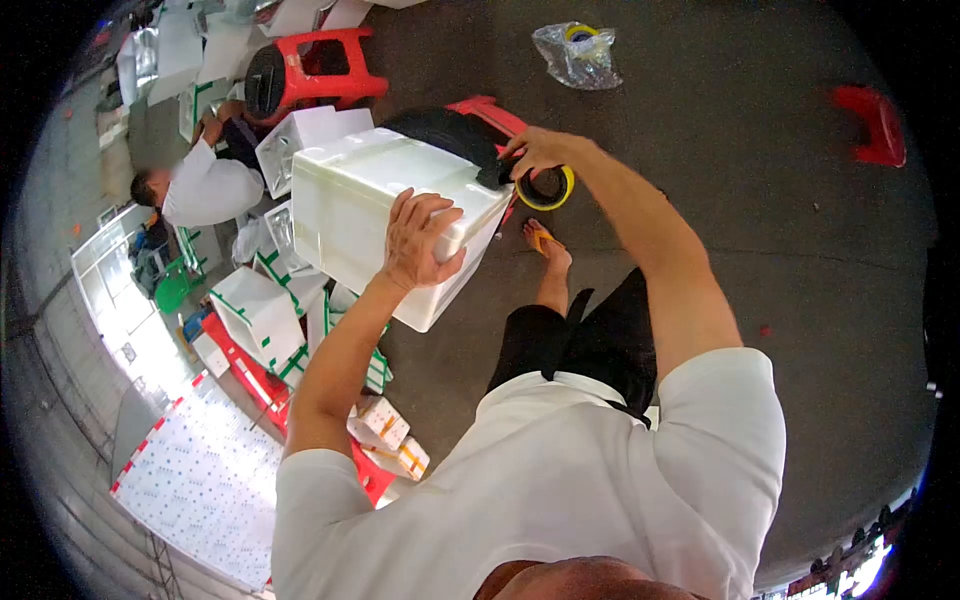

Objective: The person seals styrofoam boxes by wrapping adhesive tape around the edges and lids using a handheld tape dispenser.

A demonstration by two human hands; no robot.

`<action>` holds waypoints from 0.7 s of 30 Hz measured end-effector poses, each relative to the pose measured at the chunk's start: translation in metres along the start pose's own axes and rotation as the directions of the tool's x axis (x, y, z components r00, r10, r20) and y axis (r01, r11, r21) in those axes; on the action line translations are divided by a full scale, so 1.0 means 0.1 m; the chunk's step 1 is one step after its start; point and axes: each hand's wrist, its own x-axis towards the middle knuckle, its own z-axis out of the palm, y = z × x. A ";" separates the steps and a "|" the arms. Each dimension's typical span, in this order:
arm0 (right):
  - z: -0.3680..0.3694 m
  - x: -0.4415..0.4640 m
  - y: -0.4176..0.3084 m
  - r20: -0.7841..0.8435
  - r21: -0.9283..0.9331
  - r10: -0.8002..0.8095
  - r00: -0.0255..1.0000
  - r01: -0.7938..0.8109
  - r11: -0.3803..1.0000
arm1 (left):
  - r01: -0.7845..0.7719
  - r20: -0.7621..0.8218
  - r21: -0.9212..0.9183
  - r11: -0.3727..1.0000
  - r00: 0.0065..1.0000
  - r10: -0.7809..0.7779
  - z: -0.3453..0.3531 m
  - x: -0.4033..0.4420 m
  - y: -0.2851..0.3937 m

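Observation:
A large white foam box lies tilted at the centre left, with strips of clear tape across its surface. My left hand rests on the near end of the box, fingers spread over its edge. At the far right corner of the box, my right hand is closed on a black tape dispenser. A yellow-rimmed tape roll hangs just below that hand. Behind the box are a black cloth-like item and part of a red stool.
A co-worker in a white shirt bends among white boxes at the left, near a red stool. Green-taped boxes stand lower left. A plastic bag lies on the floor beyond; a red stool is far right.

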 end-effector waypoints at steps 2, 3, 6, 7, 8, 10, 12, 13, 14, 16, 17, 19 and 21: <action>0.20 0.04 -0.02 0.094 -0.087 0.011 0.996 -0.003 0.996 | -0.005 -0.031 0.033 0.999 1.000 0.006 -0.25 -0.05 0.11; -0.76 0.38 -0.04 0.039 -0.279 -0.051 0.998 0.060 0.959 | -0.021 -0.217 0.132 0.991 0.975 0.049 0.14 0.55 -0.31; 0.20 -0.61 0.47 -0.110 0.065 -0.038 0.993 0.045 0.997 | 0.223 -0.228 0.044 0.974 0.951 -0.207 0.12 0.47 -0.24; 0.44 -0.94 0.56 -0.166 0.099 -0.037 0.985 0.054 0.994 | 0.312 -0.275 0.060 0.948 0.918 -0.285 0.14 0.63 -0.31; 0.74 -1.05 0.44 -0.155 0.172 -0.002 0.988 0.029 0.985 | 0.298 -0.280 0.072 0.952 0.922 -0.268 0.08 0.56 -0.37; 0.91 -1.00 0.49 -0.199 0.188 0.055 0.978 -0.017 0.982 | 0.718 -0.379 -0.009 0.696 0.641 -0.667 -0.04 0.98 -0.75; 0.85 -0.83 0.37 -0.318 0.250 0.024 0.948 0.059 0.966 | 0.761 -0.501 -0.137 0.634 0.500 -0.707 -0.02 0.97 -1.08; 0.73 -0.57 0.31 -0.444 0.274 -0.007 0.896 0.143 0.951 | 0.801 -0.519 -0.298 0.519 0.321 -0.792 -0.10 0.99 -1.34; 0.73 -0.49 0.44 -0.461 0.249 -0.051 0.886 0.184 0.951 | 0.785 -0.566 -0.312 0.535 0.299 -0.769 0.01 0.93 -1.35; 0.39 0.11 0.20 -0.503 0.261 -0.062 0.862 0.220 0.940 | 0.274 -0.524 -0.047 0.961 0.812 -0.257 -0.23 0.78 -1.59; 0.27 0.36 0.01 -0.481 0.330 0.033 0.876 0.146 0.932 | 0.128 -0.205 0.266 0.955 0.976 -0.074 -0.39 0.72 -0.98; 0.26 0.53 0.05 -0.436 0.469 -0.098 0.895 0.319 0.824 | 0.190 -0.289 0.269 0.944 0.951 -0.109 -0.34 0.67 -1.04; 0.29 0.57 0.13 -0.536 0.293 -0.034 0.844 0.224 0.929 | 0.285 -0.350 0.157 0.946 0.911 -0.217 -0.28 0.68 -1.26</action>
